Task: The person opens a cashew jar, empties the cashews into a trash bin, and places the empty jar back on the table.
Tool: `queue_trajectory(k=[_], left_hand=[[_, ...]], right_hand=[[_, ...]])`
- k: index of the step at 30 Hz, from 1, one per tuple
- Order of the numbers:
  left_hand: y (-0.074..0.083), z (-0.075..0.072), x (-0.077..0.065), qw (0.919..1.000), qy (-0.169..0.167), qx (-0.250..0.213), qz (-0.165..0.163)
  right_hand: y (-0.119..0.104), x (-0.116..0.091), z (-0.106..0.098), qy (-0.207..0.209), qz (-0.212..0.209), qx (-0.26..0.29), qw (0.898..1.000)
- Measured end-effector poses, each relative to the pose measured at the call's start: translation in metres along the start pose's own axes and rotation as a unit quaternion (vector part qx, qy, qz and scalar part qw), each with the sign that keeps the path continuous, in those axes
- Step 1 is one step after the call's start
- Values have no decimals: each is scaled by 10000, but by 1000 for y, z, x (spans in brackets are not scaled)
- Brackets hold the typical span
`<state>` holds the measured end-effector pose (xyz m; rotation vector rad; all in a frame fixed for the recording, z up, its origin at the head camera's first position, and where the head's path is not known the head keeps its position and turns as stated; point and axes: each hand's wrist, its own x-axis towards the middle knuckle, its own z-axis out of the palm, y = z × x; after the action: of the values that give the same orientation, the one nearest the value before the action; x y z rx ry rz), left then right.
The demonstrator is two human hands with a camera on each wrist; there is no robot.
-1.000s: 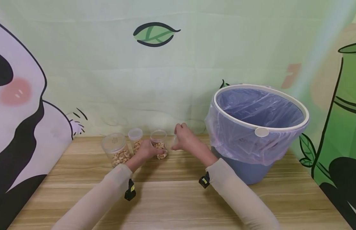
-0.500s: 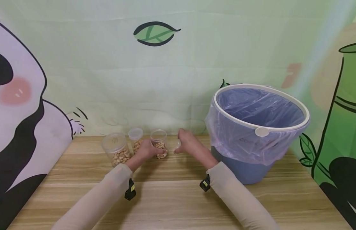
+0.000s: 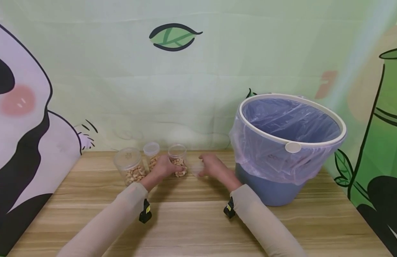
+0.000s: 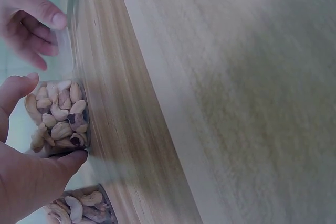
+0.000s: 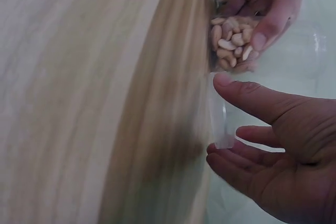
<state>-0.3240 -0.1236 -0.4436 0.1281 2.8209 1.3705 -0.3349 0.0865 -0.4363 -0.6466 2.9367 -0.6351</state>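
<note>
My left hand (image 3: 163,167) grips a clear open-topped jar (image 3: 177,151) part-filled with cashews (image 4: 58,114), which stands upright on the table. In the left wrist view its thumb and fingers lie on either side of the jar. To the right, my right hand (image 3: 214,167) holds a clear round lid (image 3: 196,168) by its edges, flat and low at the tabletop. In the right wrist view, the thumb is at one edge of the lid (image 5: 218,114) and the fingertips are at the other.
Left of the held jar stand a small lidded jar of nuts (image 3: 151,149) and a larger lidded one (image 3: 127,160). A blue bin (image 3: 272,189) lined with a translucent bag (image 3: 269,153) stands at the right. A printed cloth (image 3: 121,71) hangs behind the wooden table (image 3: 185,221).
My right hand has lowered the lid from an upright tilt beside the jar to flat at the tabletop. The left hand has stayed on the jar.
</note>
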Motion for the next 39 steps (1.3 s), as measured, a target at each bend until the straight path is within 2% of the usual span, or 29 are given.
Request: queue_trajectory(k=[7,17,26,32,36,37,39], left_hand=[[0,-1,-1,9998,-16,-112,-145],[0,-2,1,9997,-72,-206,-84],[0,-2,1,9998,-97,-114,-93],[0,-2,1,9998,-97,-114,-146],[-2,-2,0,9998,-91,-105,-151],[-2,-2,0,9998,-78,-110,-142],[-1,-3,-1,9997,-76,-177,-148]], right_hand=[[11,6,6,-130,-118,-504,9986],[18,9,5,-121,121,-138,9998],[20,12,7,-193,111,-172,9996],[34,25,20,-164,-22,-191,9997],[30,22,20,-255,116,-67,9996],[21,16,13,-386,319,-37,9987],[17,11,11,-406,417,10,9983]])
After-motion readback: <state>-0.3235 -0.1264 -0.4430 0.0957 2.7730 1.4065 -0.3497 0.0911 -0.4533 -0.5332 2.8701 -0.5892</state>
